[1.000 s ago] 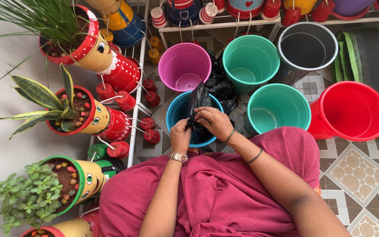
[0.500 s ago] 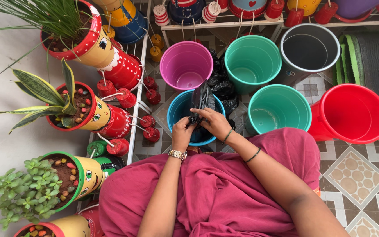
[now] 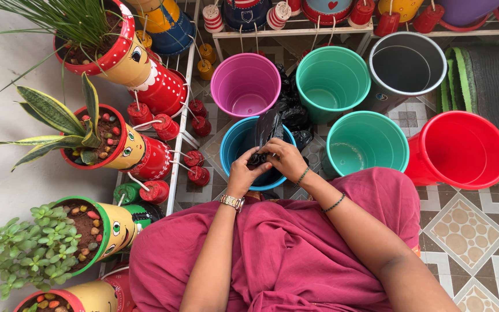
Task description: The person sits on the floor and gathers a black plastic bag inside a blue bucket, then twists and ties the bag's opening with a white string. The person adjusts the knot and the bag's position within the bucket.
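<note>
tiled floor (image 3: 469, 231); black bag (image 3: 267, 130) half-hidden by hands

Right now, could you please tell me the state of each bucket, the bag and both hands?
Black bag: held up, crumpled.
Left hand: grip shut on black bag.
Right hand: grip shut on black bag.
Blue bucket: upright, under the hands.
Pink bucket: upright, empty.
Red bucket: tilted, empty.

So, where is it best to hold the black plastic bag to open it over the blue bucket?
Probably at its bunched lower end, where the left hand and right hand already pinch the black bag from either side; the rest stands loose above the blue bucket.
</note>
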